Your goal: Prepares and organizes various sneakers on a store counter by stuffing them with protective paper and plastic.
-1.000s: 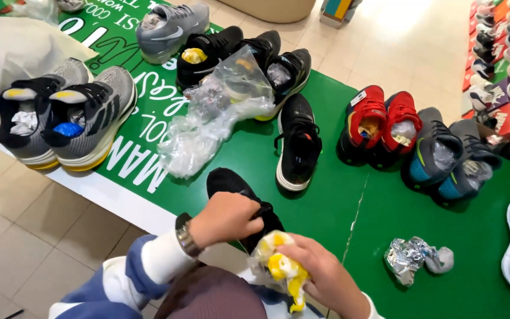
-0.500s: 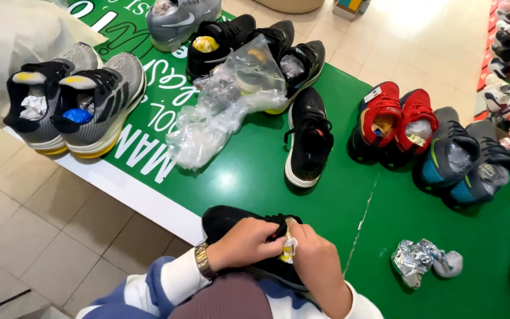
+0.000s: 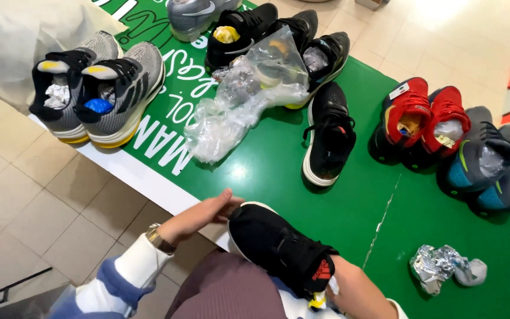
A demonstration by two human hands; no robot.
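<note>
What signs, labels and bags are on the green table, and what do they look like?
Banner: flat on the table's left part, green, big white letters, white edge.
Plastic bag: clear, crumpled, lying on the banner among the shoes.
Tag: small, white, on the red shoe.
Logo patch: red, on the tongue of the black shoe between both hands.
</note>
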